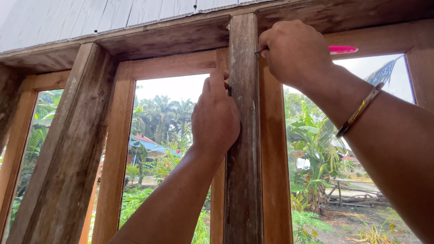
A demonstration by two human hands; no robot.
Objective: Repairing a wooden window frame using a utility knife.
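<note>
Head view looks up at a wooden window frame. Left hand is pressed flat-ish against the middle post, fingers curled round its left edge, centre of the frame. Right hand, upper middle, is closed in a fist round a pink-handled tool, whose thin dark tip touches the post near the top. Bracelet on that wrist. Can't see any clear mark or hole in the post, so I'd guess this is barely started, most of it left.
</note>
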